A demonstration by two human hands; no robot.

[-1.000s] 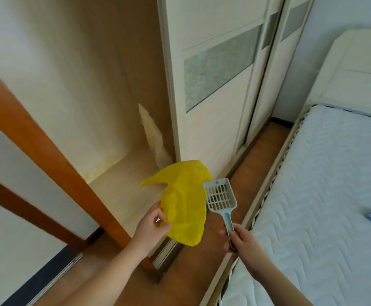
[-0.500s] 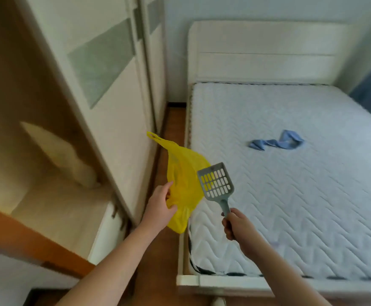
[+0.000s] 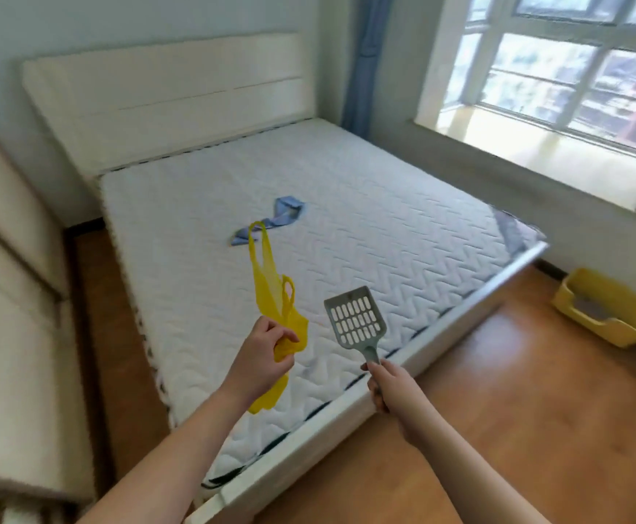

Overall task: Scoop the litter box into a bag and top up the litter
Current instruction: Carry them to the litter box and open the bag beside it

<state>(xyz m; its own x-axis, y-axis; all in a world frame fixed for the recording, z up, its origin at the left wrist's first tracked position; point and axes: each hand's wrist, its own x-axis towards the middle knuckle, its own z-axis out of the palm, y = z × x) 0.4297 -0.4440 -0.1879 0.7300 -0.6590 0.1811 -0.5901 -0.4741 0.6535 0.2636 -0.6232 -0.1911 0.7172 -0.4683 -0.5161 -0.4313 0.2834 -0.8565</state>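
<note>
Low in the middle of the frame, the left hand [image 3: 261,359] has its fingers pinched shut on a thin yellow plastic bag [image 3: 271,293], crumpled in the fist, its two loop handles standing up and a loose tail hanging below. Just right of it, the right hand [image 3: 384,380] is wrapped around the handle of a grey-green litter scoop [image 3: 355,321] (slotted blade up, with no litter in it). Both are held above the foot of a bare white mattress [image 3: 365,228]. At the right edge, well apart, a yellow litter box [image 3: 607,308] sits on the wooden floor [image 3: 535,391], grey litter inside.
</note>
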